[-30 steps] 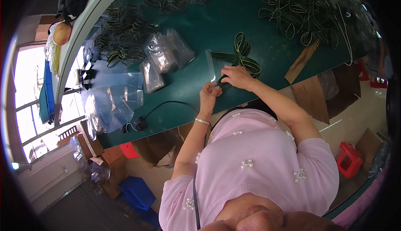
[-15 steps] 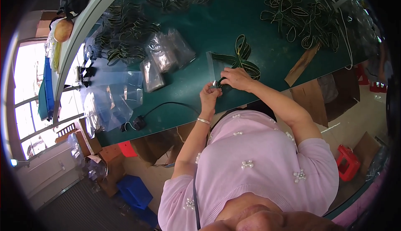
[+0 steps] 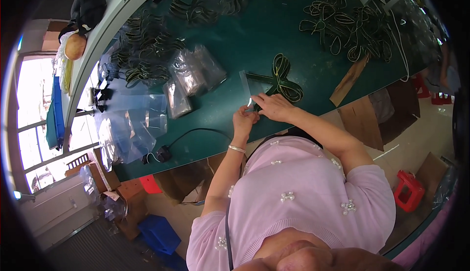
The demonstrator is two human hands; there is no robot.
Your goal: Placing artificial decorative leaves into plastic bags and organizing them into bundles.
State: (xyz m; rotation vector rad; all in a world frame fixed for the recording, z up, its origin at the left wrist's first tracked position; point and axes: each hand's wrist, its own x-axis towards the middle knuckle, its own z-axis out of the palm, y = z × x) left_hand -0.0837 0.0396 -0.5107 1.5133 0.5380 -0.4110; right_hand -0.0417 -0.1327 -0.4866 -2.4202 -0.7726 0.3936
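Observation:
A narrow clear plastic bag [image 3: 246,86] lies on the green table in front of me. My left hand [image 3: 244,120] pinches its near end between thumb and fingers. My right hand [image 3: 275,108] reaches in from the right, its fingertips closed at the bag's edge, close to the left fingertips. Just beyond the right hand, a looped dark green strap [image 3: 280,81] with yellow edging rests on the table. One strap end runs left toward the bag, and another dark piece passes under my right fingers. The exact grip of the right fingers is partly hidden.
Stacks of clear bags [image 3: 188,77] lie to the left, beside bundled straps [image 3: 147,43]. A heap of loose straps [image 3: 352,28] sits far right, near a brown cardboard strip [image 3: 348,81]. A black cable [image 3: 198,130] crosses the near left table.
My right fingers have shifted from the strap toward the bag's edge. My left hand keeps its pinch near the bag's end. The whole view has tilted slightly.

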